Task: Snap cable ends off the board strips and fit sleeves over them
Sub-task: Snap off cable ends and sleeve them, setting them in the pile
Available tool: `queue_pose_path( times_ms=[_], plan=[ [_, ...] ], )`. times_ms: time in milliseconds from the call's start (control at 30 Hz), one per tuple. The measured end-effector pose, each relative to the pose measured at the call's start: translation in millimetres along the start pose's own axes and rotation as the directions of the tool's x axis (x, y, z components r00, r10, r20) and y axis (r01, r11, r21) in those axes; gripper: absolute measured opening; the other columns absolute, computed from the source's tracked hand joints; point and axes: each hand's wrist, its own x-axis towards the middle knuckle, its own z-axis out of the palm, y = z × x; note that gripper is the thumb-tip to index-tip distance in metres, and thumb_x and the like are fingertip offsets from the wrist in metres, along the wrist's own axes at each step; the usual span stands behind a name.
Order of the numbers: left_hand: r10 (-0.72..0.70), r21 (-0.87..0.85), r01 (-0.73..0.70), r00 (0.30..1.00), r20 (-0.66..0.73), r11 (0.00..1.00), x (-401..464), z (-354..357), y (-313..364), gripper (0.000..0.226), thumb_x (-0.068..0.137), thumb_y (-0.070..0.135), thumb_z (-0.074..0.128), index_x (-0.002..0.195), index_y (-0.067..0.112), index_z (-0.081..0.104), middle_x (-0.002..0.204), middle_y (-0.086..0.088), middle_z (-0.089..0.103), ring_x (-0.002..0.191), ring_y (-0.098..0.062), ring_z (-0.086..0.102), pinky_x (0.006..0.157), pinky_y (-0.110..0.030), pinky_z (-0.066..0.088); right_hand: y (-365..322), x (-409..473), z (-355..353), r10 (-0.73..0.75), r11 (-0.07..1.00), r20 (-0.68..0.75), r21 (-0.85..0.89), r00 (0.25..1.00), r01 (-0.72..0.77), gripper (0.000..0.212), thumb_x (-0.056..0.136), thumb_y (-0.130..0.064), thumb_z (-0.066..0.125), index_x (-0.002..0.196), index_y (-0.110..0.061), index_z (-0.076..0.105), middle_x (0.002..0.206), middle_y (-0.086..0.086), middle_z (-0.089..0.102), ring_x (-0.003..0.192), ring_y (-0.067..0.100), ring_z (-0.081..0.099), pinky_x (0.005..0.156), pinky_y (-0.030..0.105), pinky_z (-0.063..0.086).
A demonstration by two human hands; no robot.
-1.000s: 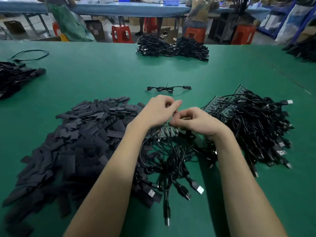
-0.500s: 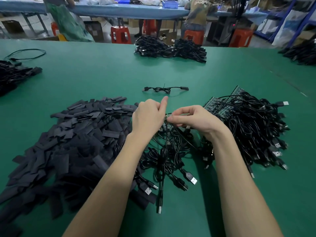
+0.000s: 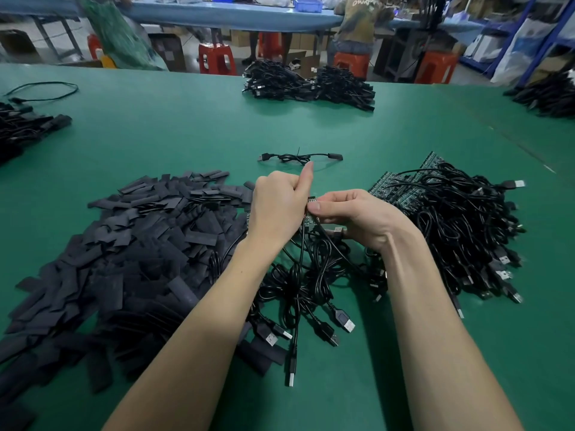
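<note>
head view: both hands (image 3: 281, 206) pinch a small green board strip (image 3: 311, 209) trailing glossy black cables (image 3: 298, 275).

Even, bright overhead light; soft shadows lay beneath forearms on flat green felt table (image 3: 186, 129). Wide-angle bending showed at frame edges; upper background was blurred.

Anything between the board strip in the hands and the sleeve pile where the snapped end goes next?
Nothing visible. Both hands grip the board strip, and the sleeve pile lies just left, with only the left hand between.
</note>
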Motion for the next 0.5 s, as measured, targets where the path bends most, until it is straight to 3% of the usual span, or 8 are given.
queue_pose_path(
  times_ms=[67,167,267,367,433,500],
  plan=[
    [-0.009,-0.061,0.009,1.0,-0.007,0.998,1.2,-0.4,0.3,0.071,0.104,0.042,0.049,0.046,0.001,0.046,0.041,-0.009,0.046,0.045,-0.025,0.042,0.06,-0.037,0.041,-0.5,-1.2,2.4,0.013,0.999,0.03,0.034,0.999,-0.014,0.011,0.064,-0.027,0.082,0.067,-0.019,0.076,0.066,-0.008,0.067,0.059,0.003,0.058,0.064,0.023,0.046],
    [-0.05,-0.129,0.053,0.998,0.027,0.99,3.9,-2.3,-4.3,0.073,0.103,0.043,0.051,0.043,0.002,0.045,0.036,0.001,0.047,0.039,-0.014,0.043,0.052,-0.023,0.038,-4.8,-5.0,6.2,0.036,0.997,0.049,0.062,0.998,-0.039,0.009,0.072,-0.029,0.078,0.073,-0.021,0.074,0.062,-0.011,0.059,0.057,0.004,0.053,0.085,0.034,0.041],
    [-0.123,-0.007,0.125,0.981,0.149,0.992,0.4,-2.9,-14.4,0.073,0.103,0.049,0.047,0.047,0.003,0.057,0.038,0.012,0.053,0.039,-0.01,0.048,0.052,-0.027,0.04,-17.6,-14.3,-0.6,0.024,0.991,-0.104,-0.128,0.994,-0.038,0.018,0.063,-0.043,0.083,0.074,-0.03,0.076,0.081,-0.01,0.073,0.073,0.001,0.066,0.097,0.044,0.042],
    [-0.155,0.076,0.14,0.951,0.268,0.987,-5.4,3.1,-22.8,0.068,0.104,0.05,0.044,0.055,0.011,0.071,0.04,0.012,0.057,0.041,-0.006,0.051,0.05,-0.016,0.04,-28.8,-21.0,-13.5,-0.115,0.993,-0.247,-0.052,0.962,0.106,0.03,0.058,-0.042,0.087,0.081,-0.027,0.075,0.087,-0.005,0.076,0.08,0.006,0.071,0.093,0.041,0.049],
    [-0.164,-0.001,0.174,0.931,0.327,0.985,-11.4,7.5,-21.3,0.061,0.104,0.048,0.045,0.057,0.018,0.07,0.051,0.008,0.066,0.045,-0.001,0.058,0.056,-0.012,0.042,-30.9,-20.7,-15.1,-0.204,0.976,-0.37,0.0,0.906,0.22,0.027,0.066,-0.035,0.088,0.085,-0.023,0.073,0.081,-0.006,0.075,0.074,0.006,0.07,0.085,0.033,0.053],
    [-0.135,-0.124,0.179,0.944,0.3,0.976,-15.8,10.8,-18.3,0.049,0.104,0.043,0.046,0.067,0.021,0.069,0.065,0.008,0.072,0.062,-0.005,0.067,0.071,-0.025,0.052,-28.6,-15.9,-11.8,-0.234,0.966,-0.486,-0.016,0.842,0.259,0.021,0.075,-0.029,0.087,0.088,-0.022,0.072,0.077,-0.008,0.075,0.07,0.005,0.068,0.076,0.025,0.054]
  ],
)
